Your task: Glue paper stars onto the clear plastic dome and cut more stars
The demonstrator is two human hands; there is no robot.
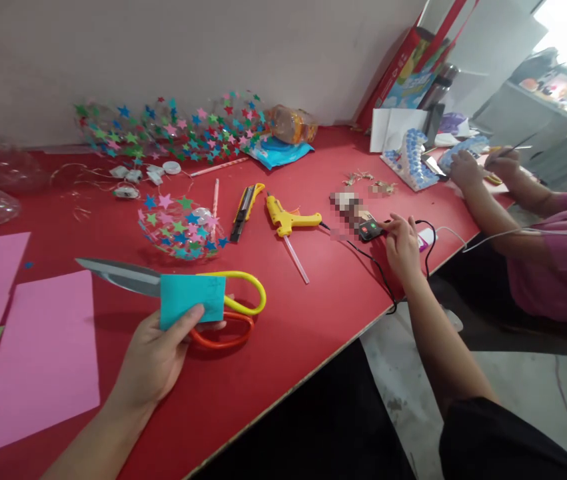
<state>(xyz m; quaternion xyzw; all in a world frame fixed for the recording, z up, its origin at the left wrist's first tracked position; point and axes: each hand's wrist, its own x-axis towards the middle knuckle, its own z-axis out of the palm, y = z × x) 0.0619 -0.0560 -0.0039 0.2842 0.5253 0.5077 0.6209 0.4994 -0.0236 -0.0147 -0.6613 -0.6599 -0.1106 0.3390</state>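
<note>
I have the left hand (pixel 156 357) pinching smooth blue paper (pixel 183 295) against pointy metal scissors (pixel 130 275) above the red table (pixel 313 307). The right hand (pixel 403 250), fingers loosely apart, has one fingertip at the flat phone (pixel 370 229). A yellow glue gun (pixel 286 220) lies between.

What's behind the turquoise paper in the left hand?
Scissors: blades show past the left edge of the turquoise paper, yellow and red handle loops past its right. The paper covers their middle, so the pivot can't be seen. Left hand pinches the paper, thumb in front.
</note>
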